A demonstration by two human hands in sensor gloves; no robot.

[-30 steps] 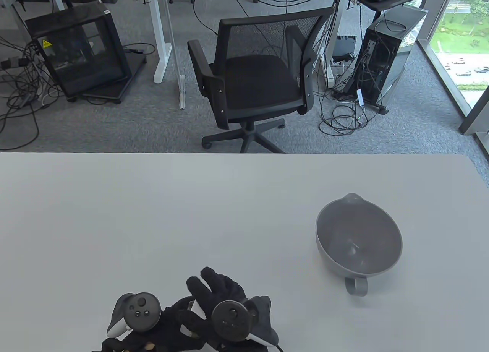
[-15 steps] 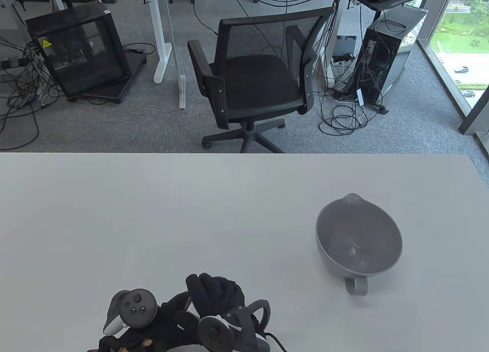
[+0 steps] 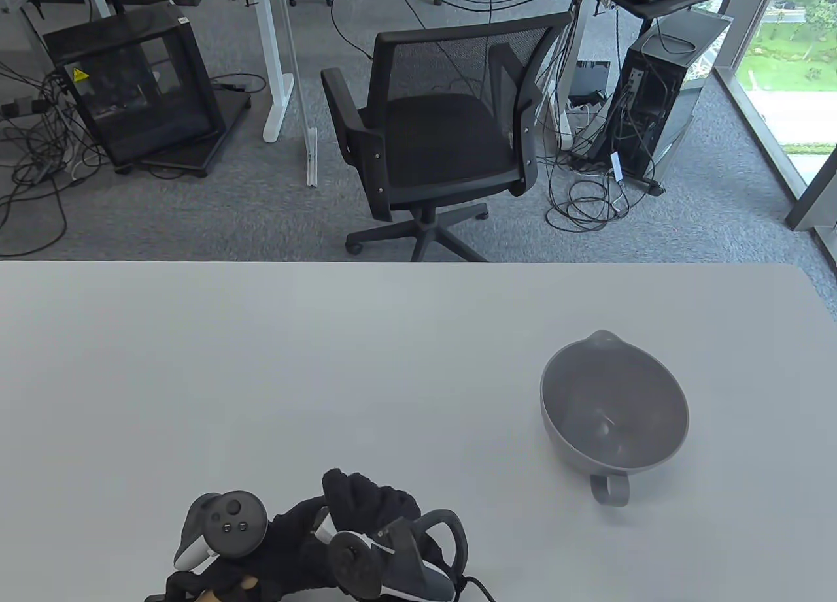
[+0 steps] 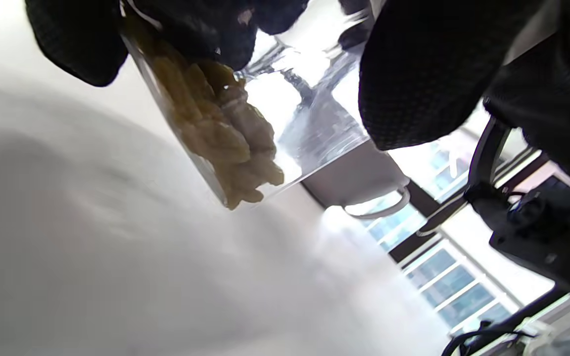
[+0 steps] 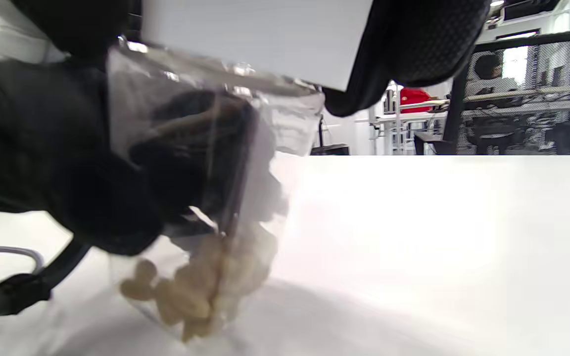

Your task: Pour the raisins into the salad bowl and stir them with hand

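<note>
One camera overlooks the table (image 3: 405,340); both wrist cameras closely share it.

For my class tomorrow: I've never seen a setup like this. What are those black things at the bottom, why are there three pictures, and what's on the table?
The black shapes are a person's two hands in sensor gloves; the round devices are trackers strapped to the backs of the hands, not held. The table view looks down from above: the left hand and right hand meet at the near edge of the white table. A grey salad bowl with a spout and handle stands apart to the right and looks empty. The other two pictures come from cameras on each wrist, so they are tilted. They show what the hands hold between them: a clear plastic bag with pale raisins at its bottom. Gloved fingers of both hands grip the bag near its top. Nothing is poured yet.
</note>
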